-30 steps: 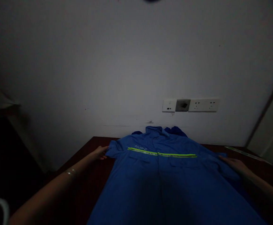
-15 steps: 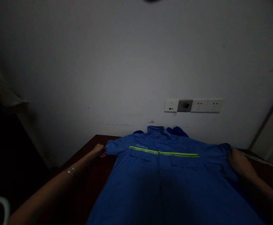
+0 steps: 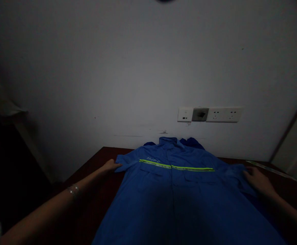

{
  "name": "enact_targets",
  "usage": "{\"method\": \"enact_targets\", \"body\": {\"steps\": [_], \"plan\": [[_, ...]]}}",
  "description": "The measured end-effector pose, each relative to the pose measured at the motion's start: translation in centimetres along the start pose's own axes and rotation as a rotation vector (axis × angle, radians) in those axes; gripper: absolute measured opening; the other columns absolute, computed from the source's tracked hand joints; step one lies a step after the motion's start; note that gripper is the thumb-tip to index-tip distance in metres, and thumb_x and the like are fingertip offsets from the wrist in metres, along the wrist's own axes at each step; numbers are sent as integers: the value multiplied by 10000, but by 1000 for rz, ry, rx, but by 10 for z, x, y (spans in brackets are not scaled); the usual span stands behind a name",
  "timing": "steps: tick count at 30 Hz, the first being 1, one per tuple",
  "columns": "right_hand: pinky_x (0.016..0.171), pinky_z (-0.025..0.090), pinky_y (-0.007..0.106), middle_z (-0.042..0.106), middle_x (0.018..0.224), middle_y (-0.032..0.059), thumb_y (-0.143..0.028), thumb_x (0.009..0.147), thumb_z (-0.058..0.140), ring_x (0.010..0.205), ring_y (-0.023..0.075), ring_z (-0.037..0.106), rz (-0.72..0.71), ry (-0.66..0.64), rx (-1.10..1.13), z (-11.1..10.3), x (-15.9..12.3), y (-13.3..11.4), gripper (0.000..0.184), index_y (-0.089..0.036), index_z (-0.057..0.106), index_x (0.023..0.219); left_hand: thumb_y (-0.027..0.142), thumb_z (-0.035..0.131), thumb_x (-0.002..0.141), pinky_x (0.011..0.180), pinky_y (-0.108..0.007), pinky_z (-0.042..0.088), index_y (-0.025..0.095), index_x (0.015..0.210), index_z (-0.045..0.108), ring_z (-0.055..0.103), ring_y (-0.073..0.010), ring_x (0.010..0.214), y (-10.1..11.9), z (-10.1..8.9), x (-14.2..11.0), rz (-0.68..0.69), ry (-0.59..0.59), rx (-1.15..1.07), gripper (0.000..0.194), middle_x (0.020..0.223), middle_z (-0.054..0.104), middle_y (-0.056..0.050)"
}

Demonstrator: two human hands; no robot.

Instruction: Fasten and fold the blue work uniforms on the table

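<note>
A blue work shirt [image 3: 179,194] with a yellow-green reflective chest stripe lies front-up on a dark brown table [image 3: 97,190], collar toward the wall. My left hand [image 3: 110,166] pinches the edge of the shirt's left short sleeve, fingers closed on the cloth. My right hand [image 3: 257,180] rests on the right sleeve with its fingers curled into the fabric. A thin bracelet [image 3: 73,190] sits on my left wrist. Both arms are stretched out, one on each side of the shirt.
A white wall rises just behind the table, with a row of white power sockets [image 3: 209,114] above the collar. More blue cloth [image 3: 191,142] is bunched behind the collar. A pale strip [image 3: 268,166] lies at the table's far right.
Both hands have drawn the sleeve ends slightly inward and nearer to me than half a second ago. The right sleeve now lies lower and flatter. The view has shifted a little.
</note>
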State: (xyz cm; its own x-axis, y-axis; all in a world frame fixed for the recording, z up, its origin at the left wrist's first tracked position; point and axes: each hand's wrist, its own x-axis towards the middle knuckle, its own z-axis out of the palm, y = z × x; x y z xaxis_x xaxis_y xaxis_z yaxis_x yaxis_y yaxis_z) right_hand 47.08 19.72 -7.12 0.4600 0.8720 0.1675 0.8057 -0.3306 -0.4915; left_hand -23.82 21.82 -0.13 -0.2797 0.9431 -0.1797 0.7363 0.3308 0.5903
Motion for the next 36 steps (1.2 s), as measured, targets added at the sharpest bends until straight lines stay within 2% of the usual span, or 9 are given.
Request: {"method": "enact_targets", "body": {"steps": [4, 13, 16, 18, 21, 26, 29, 33, 36], "plan": [[776, 419, 399, 485, 1184, 262, -318, 842, 326, 994, 310, 548, -273, 143, -264, -10, -29, -32, 431, -119, 442, 1207, 427, 609, 662, 351, -202, 299, 168, 582, 541, 557, -143, 468, -11, -2, -15, -48, -207, -69, 279, 604, 635, -68], [755, 447, 411, 562, 1100, 160, -213, 815, 421, 939, 283, 541, -758, 408, -478, -10, -64, -136, 303, -123, 553, 1072, 355, 556, 690, 314, -168, 276, 153, 667, 559, 418, -60, 318, -43, 4, -38, 44, -300, 59, 203, 549, 595, 10], [754, 464, 417, 562, 1108, 172, -192, 818, 414, 963, 289, 538, -815, 352, -466, -4, -75, -142, 302, -108, 575, 1059, 363, 514, 726, 340, -187, 322, 153, 732, 591, 478, -90, 363, -46, 4, -29, 52, -317, 117, 225, 587, 613, -9], [783, 471, 413, 566, 1109, 180, -172, 819, 408, 996, 280, 538, -888, 271, -412, 0, -95, -144, 302, -103, 593, 1048, 343, 473, 758, 427, -213, 412, 147, 803, 596, 578, -131, 499, -43, 0, -14, 77, -174, 158, 236, 710, 656, -48], [888, 441, 430, 566, 1159, 156, -182, 836, 412, 1073, 255, 525, -1035, 84, -289, 4, -149, -153, 317, -146, 606, 1084, 320, 486, 768, 715, -254, 484, 135, 946, 585, 623, -194, 880, -35, -7, 17, 250, 110, 245, 276, 994, 652, -111], [993, 388, 403, 444, 1360, 69, -298, 875, 445, 1271, 235, 362, -1236, -258, -108, 8, -253, -176, 412, -264, 471, 1285, 434, 604, 692, 846, -266, 457, 89, 1125, 529, 561, -236, 1056, -17, -2, 61, 308, 99, 151, 558, 1181, 574, -162], [976, 414, 371, 477, 1333, 81, -349, 865, 490, 1249, 231, 398, -1444, -338, -80, 19, -291, -195, 442, -242, 458, 1293, 394, 676, 617, 742, -246, 483, 74, 1002, 596, 597, -244, 968, -5, 4, 66, 242, 36, 51, 507, 1034, 645, -140], [945, 441, 344, 510, 1304, 42, -308, 917, 414, 1198, 197, 460, -1620, -193, -50, 48, -322, -230, 355, -274, 453, 1269, 325, 701, 574, 562, -234, 455, 115, 694, 625, 618, -215, 700, 10, 2, 59, 111, 10, -87, 254, 601, 630, -26], [950, 436, 290, 495, 1319, -18, -351, 918, 407, 1189, 157, 465, -1631, -143, 76, 75, -349, -260, 368, -320, 413, 1284, 308, 639, 653, 525, -216, 432, 129, 677, 597, 596, -180, 646, 22, -5, 53, 95, 98, -172, 185, 560, 594, -10]]}}
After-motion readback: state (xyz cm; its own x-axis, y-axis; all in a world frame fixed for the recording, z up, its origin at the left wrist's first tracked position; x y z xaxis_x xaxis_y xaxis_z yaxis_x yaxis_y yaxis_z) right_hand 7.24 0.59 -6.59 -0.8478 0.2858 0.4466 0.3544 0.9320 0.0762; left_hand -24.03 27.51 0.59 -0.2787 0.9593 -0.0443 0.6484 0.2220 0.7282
